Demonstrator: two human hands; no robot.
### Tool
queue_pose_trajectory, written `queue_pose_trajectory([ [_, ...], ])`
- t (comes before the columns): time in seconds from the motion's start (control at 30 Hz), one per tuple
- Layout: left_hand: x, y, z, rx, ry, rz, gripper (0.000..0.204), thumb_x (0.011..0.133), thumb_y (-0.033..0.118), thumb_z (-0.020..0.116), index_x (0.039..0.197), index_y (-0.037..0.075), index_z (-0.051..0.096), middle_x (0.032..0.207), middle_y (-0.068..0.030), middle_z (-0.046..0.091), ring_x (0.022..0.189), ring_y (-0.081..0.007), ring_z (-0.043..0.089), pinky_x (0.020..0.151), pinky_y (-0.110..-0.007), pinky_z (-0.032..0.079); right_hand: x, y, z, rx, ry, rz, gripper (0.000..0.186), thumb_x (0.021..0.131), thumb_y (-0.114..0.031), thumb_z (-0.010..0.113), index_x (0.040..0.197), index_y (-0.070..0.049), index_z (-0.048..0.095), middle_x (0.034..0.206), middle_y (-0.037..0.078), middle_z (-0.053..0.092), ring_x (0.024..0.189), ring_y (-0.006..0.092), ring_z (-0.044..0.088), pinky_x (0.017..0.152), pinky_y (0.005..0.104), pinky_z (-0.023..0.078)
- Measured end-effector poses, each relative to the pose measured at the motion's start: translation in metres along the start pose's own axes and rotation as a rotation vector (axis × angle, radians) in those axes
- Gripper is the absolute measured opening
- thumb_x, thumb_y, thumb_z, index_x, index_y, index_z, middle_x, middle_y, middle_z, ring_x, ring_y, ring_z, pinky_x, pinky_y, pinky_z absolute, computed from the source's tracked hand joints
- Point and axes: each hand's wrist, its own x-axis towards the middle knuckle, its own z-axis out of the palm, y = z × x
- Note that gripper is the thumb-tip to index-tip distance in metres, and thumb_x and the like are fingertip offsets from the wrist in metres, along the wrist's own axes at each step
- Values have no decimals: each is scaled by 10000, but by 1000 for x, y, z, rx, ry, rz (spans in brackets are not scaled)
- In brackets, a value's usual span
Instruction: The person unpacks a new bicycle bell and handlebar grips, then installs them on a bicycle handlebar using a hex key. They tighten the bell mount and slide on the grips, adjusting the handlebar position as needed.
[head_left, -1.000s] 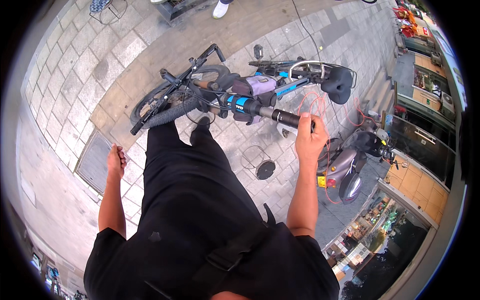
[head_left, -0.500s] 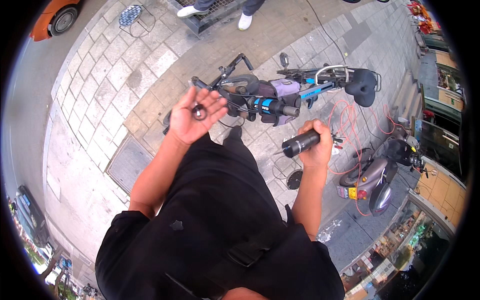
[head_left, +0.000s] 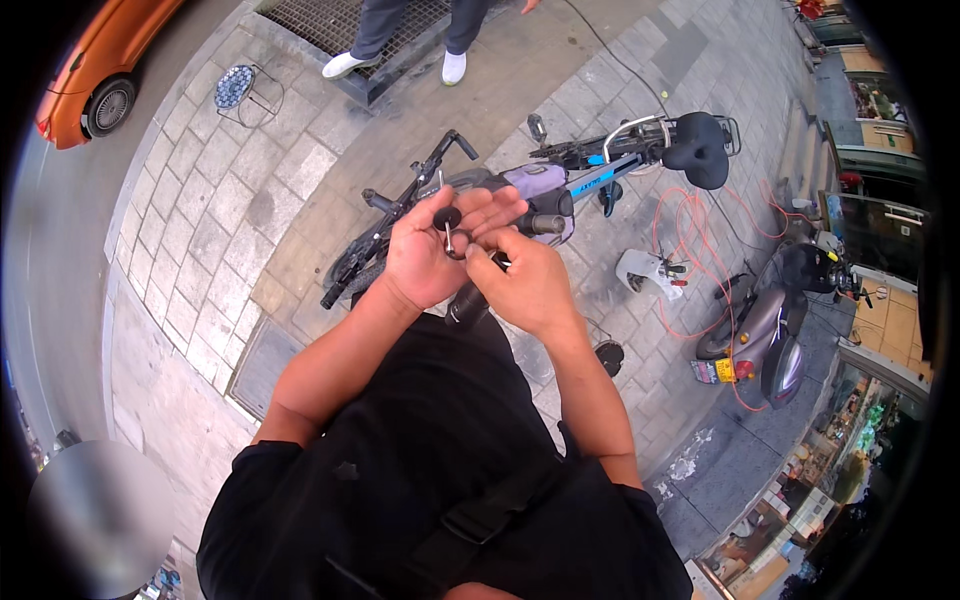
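My left hand (head_left: 425, 255) is held palm up, fingers stretched out. On its palm lies a small part with a black round head (head_left: 447, 217) and a thin metal shank. My right hand (head_left: 525, 280) curls around a black cylinder (head_left: 467, 305) whose kind I cannot make out. Its thumb and fingertips meet at the left palm, beside the small part, and cover some of the cylinder. Beyond both hands stands a bicycle with a blue-and-black frame (head_left: 607, 178), black handlebars (head_left: 440, 150) and a lavender-grey bag (head_left: 540, 180).
A saddle (head_left: 697, 150) tops the bicycle's right end. Farther right are orange hose coils (head_left: 690, 215), a white container with tools (head_left: 645, 272) and a parked scooter (head_left: 765, 340). A stool (head_left: 235, 87), an orange car (head_left: 95, 75) and a person's white shoes (head_left: 453, 68) are at the far side.
My right hand has moved left with the black cylinder and met my left hand. My left hand has shifted right and slightly down, still palm up. The view has shifted a little.
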Motion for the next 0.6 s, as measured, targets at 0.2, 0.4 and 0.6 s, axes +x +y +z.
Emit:
queue_pose_trajectory([
  [0.2,10,-23,-6,120,34,-61,533,1105,387,374,1205,-36,682,1449,-222,617,1432,-420,492,1243,-540,340,0,31,-3,55,-29,90,301,917,-341,702,983,-57,775,813,168,746,774,318,740,712,403,556],
  [0.4,20,-43,-40,83,-33,-144,519,1089,379,448,1283,-52,664,1448,-228,610,1415,-359,513,1221,-496,363,-9,45,-7,-45,9,164,339,912,-380,666,958,-64,780,775,151,742,769,332,735,728,427,554],
  [0.6,42,2,-40,125,222,-64,287,1108,330,550,1127,64,656,914,-17,596,835,-183,616,750,-347,554,15,67,-56,-25,158,357,372,874,-377,657,937,-32,781,734,152,717,694,289,700,689,420,534],
])
